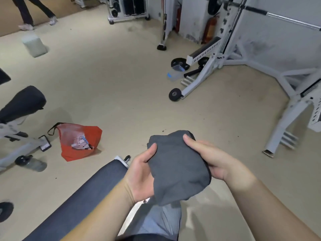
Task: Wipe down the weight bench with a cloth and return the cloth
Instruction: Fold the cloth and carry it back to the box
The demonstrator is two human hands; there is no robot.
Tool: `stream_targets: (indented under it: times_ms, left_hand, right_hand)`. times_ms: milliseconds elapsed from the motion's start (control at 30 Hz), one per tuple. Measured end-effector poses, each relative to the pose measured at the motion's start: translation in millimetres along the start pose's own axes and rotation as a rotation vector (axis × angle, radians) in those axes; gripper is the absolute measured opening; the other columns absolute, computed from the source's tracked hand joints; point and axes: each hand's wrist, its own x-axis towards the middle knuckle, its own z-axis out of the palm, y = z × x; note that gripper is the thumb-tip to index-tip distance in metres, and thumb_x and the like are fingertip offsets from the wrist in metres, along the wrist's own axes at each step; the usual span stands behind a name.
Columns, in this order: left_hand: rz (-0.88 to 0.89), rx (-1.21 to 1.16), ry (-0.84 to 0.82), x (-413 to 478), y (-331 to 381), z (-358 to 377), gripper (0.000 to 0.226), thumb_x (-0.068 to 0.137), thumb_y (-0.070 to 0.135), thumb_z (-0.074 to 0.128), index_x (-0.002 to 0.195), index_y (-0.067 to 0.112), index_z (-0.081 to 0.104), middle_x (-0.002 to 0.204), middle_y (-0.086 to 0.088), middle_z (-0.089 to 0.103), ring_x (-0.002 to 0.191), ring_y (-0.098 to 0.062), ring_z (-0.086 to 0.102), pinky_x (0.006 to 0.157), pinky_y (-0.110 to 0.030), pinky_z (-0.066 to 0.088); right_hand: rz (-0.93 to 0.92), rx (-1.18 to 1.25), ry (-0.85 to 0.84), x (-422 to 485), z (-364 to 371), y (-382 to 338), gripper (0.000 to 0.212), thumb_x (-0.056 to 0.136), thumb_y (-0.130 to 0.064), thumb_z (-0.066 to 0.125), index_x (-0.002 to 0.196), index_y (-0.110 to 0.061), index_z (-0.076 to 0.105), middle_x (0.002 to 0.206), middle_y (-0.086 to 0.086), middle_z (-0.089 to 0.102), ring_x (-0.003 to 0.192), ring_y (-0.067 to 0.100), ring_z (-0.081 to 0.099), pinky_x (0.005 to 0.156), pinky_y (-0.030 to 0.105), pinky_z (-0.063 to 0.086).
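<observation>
— Holding the cloth [177, 167], were they, or wiping with it?

— Holding it. The dark grey cloth was bunched between both hands, up in the air, just past the end of the bench [78, 202] and not touching it. The left hand [140, 178] was closed on its near-left side, thumb pressed across the front. The right hand [212, 159] gripped the far-right edge, thumb on top, fingers tucked behind the fabric.

— So which step was that?

— I judged it a folding or gathering step, getting the cloth into a pad. Whether that came ahead of the wipe or after it, I could not tell; the padded top showed no streaks either way.

— And the bench itself?

— Its dark padded top ran from the lower left toward the middle of the view, under the left forearm, with the pale frame end showing near the left wrist.

— What did the next move call for?

— If wiping was still due, bringing the cloth down and to the left onto the pad, flat under one palm, with long strokes along its length. If it was finished, carrying the cloth back to its place, which I could not identify. An orange bag [78, 141] lay open on the floor [121, 84] nearby, but nothing marked it as the cloth's home.
</observation>
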Motion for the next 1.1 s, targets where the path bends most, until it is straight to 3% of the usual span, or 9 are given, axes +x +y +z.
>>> stream_targets:
  times_ms: [133, 333, 500, 667, 767, 867, 1000, 1100]
  left_hand:
    - [-0.056, 0.127, 0.052, 53, 39, 1, 0.057, 0.104, 0.045, 0.047, 0.149, 0.01, 0.05, 0.156, -0.016, 0.046, 0.145, -0.035, 0.042, 0.126, -0.049, 0.018]
    - [-0.037, 0.229, 0.121, 139, 111, -18, 0.044, 0.098, 0.022, 0.063, 0.138, 0.003, 0.061, 0.143, -0.018, 0.059, 0.134, -0.034, 0.056, 0.118, -0.05, 0.036]
    - [0.005, 0.265, 0.135, 229, 210, -22, 0.044, 0.097, 0.012, 0.061, 0.141, 0.006, 0.057, 0.142, -0.021, 0.06, 0.129, -0.038, 0.059, 0.106, -0.053, 0.046]
    - [0.114, 0.422, 0.17, 286, 339, 2, 0.042, 0.099, 0.015, 0.059, 0.14, 0.026, 0.059, 0.142, -0.008, 0.063, 0.132, -0.033, 0.058, 0.112, -0.056, 0.039]
    - [0.156, 0.468, 0.192, 315, 410, 22, 0.038, 0.097, 0.02, 0.063, 0.135, 0.03, 0.062, 0.138, -0.008, 0.065, 0.13, -0.036, 0.059, 0.097, -0.049, 0.044]
    - [0.161, 0.458, 0.204, 348, 469, 37, 0.036, 0.097, 0.02, 0.064, 0.132, 0.027, 0.064, 0.137, -0.01, 0.065, 0.129, -0.034, 0.06, 0.093, -0.046, 0.047]
    - [0.161, 0.444, 0.202, 412, 553, 46, 0.041, 0.095, 0.009, 0.062, 0.132, 0.028, 0.065, 0.138, -0.007, 0.065, 0.128, -0.034, 0.061, 0.107, -0.056, 0.047]
    - [0.135, 0.471, 0.223, 466, 614, 49, 0.044, 0.096, 0.008, 0.059, 0.134, 0.028, 0.063, 0.137, -0.006, 0.066, 0.125, -0.032, 0.063, 0.1, -0.054, 0.053]
  right_hand:
    - [-0.203, -0.004, 0.073, 35, -21, -23, 0.029, 0.1, -0.027, 0.065, 0.118, -0.006, 0.074, 0.113, 0.011, 0.079, 0.108, 0.026, 0.075, 0.089, 0.035, 0.059]
    - [-0.176, 0.074, 0.215, 123, -45, -99, 0.031, 0.103, -0.034, 0.06, 0.116, -0.007, 0.07, 0.104, 0.007, 0.081, 0.095, 0.022, 0.078, 0.075, 0.032, 0.061]
    - [-0.053, 0.228, 0.211, 231, -70, -195, 0.035, 0.102, -0.035, 0.062, 0.117, -0.004, 0.07, 0.105, 0.012, 0.08, 0.095, 0.025, 0.078, 0.081, 0.037, 0.059]
    - [0.013, 0.303, 0.164, 325, -93, -295, 0.039, 0.101, -0.04, 0.061, 0.124, -0.01, 0.071, 0.116, 0.009, 0.078, 0.108, 0.025, 0.075, 0.103, 0.044, 0.054]
    - [0.022, 0.369, 0.081, 370, -100, -351, 0.039, 0.104, -0.041, 0.052, 0.125, -0.014, 0.071, 0.124, 0.009, 0.075, 0.116, 0.026, 0.071, 0.112, 0.049, 0.046]
    - [0.016, 0.399, 0.011, 411, -104, -396, 0.039, 0.105, -0.034, 0.049, 0.129, -0.012, 0.07, 0.128, 0.012, 0.073, 0.121, 0.03, 0.068, 0.113, 0.051, 0.044]
    - [-0.025, 0.426, -0.012, 483, -127, -458, 0.039, 0.097, -0.018, 0.058, 0.133, -0.008, 0.066, 0.13, 0.017, 0.071, 0.122, 0.034, 0.067, 0.109, 0.051, 0.049]
    - [-0.043, 0.434, -0.028, 543, -149, -506, 0.047, 0.092, -0.012, 0.065, 0.139, -0.014, 0.062, 0.134, 0.016, 0.069, 0.125, 0.036, 0.065, 0.108, 0.053, 0.049]
